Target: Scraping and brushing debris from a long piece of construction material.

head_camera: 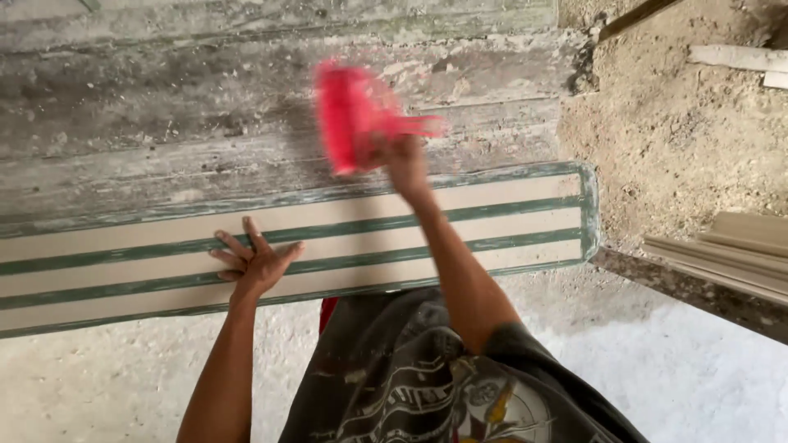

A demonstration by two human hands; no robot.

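Dust and pale grit cover the weathered wooden bench (164, 98) that fills the upper part of the head view, its grey boards streaked with worn green paint. Along its near edge lies a long panel (492, 221) with cream bands and thin green stripes, rounded at its right end and framed by a green border. The left hand (254, 261) rests flat on this panel, palm down, with its fingers (232, 243) spread apart and pressed to the striped surface. The right hand (405, 160) is raised above the far edge of the panel, over the grey boards, with its fingers clamped on a red cloth (353, 115); the cloth is blurred, so its folds cannot be told, and a strip of it trails off to the right of the hand. Below the arms shows the person's dark printed shirt (427, 385), with a small patch of red just under the panel's edge. Sandy ground (673, 131) lies to the right of the bench, and a stack of pale wooden mouldings (730, 254) sits at the right edge, well apart from both hands. Pale concrete floor (98, 377) runs beneath the panel.
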